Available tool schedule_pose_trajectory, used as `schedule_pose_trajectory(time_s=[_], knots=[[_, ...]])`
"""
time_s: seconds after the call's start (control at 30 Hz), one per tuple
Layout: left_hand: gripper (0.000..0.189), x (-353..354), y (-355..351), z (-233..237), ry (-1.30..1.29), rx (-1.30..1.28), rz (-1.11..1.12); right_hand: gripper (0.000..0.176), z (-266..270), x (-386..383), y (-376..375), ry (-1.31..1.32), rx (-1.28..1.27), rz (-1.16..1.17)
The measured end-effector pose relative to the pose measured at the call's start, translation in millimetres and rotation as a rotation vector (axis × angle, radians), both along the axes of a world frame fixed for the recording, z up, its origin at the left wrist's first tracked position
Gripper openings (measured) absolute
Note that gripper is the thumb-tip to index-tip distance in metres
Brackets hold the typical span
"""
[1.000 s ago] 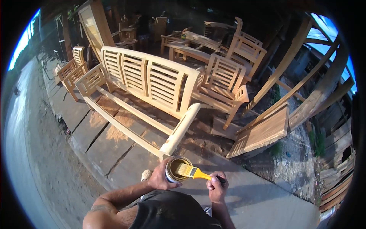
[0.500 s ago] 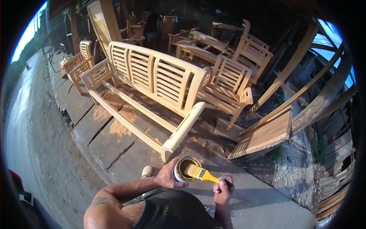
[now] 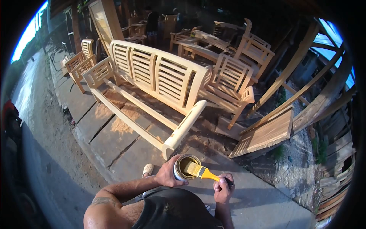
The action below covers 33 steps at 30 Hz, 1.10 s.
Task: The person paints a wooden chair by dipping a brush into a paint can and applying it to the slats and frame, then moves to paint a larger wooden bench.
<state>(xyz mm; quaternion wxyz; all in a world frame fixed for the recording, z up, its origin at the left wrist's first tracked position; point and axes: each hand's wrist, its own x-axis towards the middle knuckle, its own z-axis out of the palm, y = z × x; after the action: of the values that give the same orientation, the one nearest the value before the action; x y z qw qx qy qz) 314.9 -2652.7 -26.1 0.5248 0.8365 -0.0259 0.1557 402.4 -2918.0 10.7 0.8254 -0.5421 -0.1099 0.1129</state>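
My left hand [image 3: 168, 174] is wrapped round the side of an open can [image 3: 177, 168] with brownish contents and a smeared rim. In my right hand [image 3: 223, 188] is the handle of a yellow paintbrush [image 3: 209, 174]. The brush's pale bristles rest over the can's mouth, their tip inside it. Just beyond the can stands the near arm of a bare wooden bench frame [image 3: 179, 131] with a slatted back and no seat boards.
Wooden chairs [image 3: 231, 76] stand behind the bench, others [image 3: 78, 65] at the left. A wooden panel [image 3: 263, 133] leans at the right. Sawdust [image 3: 122, 123] lies under the bench. People [image 3: 152, 23] stand in the dark background. A road [image 3: 34, 126] runs along the left.
The view has shifted slightly. A dark and red vehicle now shows more at the left edge, and the people at the back are more visible. Both hands keep their holds.
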Motion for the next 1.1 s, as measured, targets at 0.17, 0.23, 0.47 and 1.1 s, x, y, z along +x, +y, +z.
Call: schedule_pose_trajectory(time_s=[0.17,0.23,0.47,1.1], knots=[[0.118,-2,-1,-2,-0.014,0.006,0.0,0.011,-4,-1,-2,-0.005,0.004,0.003],[0.118,-3,-2,-1,-0.012,0.004,0.003,0.011,-4,-2,-3,-0.011,0.005,0.003],[0.12,-5,-2,-6,-0.036,0.012,-0.003,0.01,-3,-8,-4,-0.016,0.008,-0.013],[0.12,-10,-2,-1,-0.019,0.022,-0.028,0.01,-7,-17,-5,-0.019,0.02,-0.039]])
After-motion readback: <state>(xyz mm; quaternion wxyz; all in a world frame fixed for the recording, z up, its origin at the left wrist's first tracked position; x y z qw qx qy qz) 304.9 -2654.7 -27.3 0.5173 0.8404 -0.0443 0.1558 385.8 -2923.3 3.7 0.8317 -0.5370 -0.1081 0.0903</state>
